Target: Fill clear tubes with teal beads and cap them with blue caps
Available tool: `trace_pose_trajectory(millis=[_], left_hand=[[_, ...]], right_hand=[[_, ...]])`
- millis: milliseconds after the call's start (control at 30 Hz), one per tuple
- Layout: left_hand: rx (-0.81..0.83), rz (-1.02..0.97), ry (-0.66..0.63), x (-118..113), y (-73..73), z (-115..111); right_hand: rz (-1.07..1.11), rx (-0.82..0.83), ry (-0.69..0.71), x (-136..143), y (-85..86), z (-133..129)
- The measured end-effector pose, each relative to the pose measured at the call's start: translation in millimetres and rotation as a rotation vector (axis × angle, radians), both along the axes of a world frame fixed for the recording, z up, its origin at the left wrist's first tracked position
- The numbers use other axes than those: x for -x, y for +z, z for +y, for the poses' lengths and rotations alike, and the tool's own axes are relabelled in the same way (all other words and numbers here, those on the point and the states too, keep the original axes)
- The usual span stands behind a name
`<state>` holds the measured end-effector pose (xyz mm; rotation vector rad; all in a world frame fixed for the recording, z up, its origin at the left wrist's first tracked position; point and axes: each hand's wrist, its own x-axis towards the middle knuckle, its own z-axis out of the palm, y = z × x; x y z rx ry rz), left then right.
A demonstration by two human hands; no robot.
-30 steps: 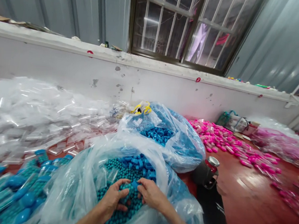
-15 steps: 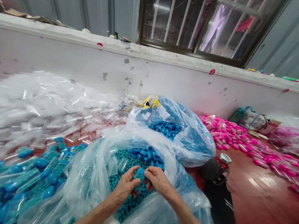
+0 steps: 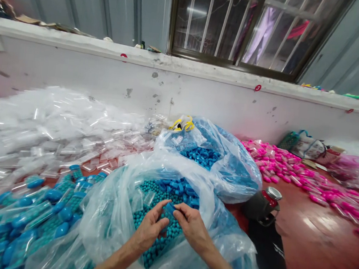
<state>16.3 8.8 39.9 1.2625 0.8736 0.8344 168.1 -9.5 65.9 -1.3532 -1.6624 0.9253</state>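
My left hand (image 3: 151, 226) is closed round a small clear plastic container of teal beads, mostly hidden behind the fingers. A blue cap (image 3: 170, 208) is at its top, pinched by the fingers of my right hand (image 3: 193, 226). Whether the cap is fully seated I cannot tell. Both hands are above an open plastic bag (image 3: 108, 204) of loose teal beads (image 3: 154, 248). Blue caps (image 3: 183, 188) lie on the beads at the far side, and clear empty containers (image 3: 143, 200) rest at the left.
Bead-filled containers with blue caps (image 3: 45, 214) are heaped at left, before a pile of clear containers (image 3: 45, 124). Behind stands another bag (image 3: 239, 175) of blue caps. A jar with a silver lid (image 3: 272, 194) and pink-capped containers (image 3: 303, 177) are at right.
My right hand has shifted its fingers over the blue cap, which now looks tilted. Both hands remain together over the beads. The whole view has shifted slightly.
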Motion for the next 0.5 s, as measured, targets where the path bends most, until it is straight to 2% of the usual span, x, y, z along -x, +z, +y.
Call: trace_pose_trajectory(millis=[167,367,500], left_hand=[[-0.008,0.021,0.001,3,2.9,-2],[0.018,0.045,-0.011,3,6.3,-1],[0.039,0.049,0.001,3,6.5,-1]], right_hand=[[-0.006,-0.045,-0.077,2,4.9,-5],[-0.092,-0.150,-0.076,1,0.0,-6],[-0.142,-0.337,-0.084,0,-9.5,-8]])
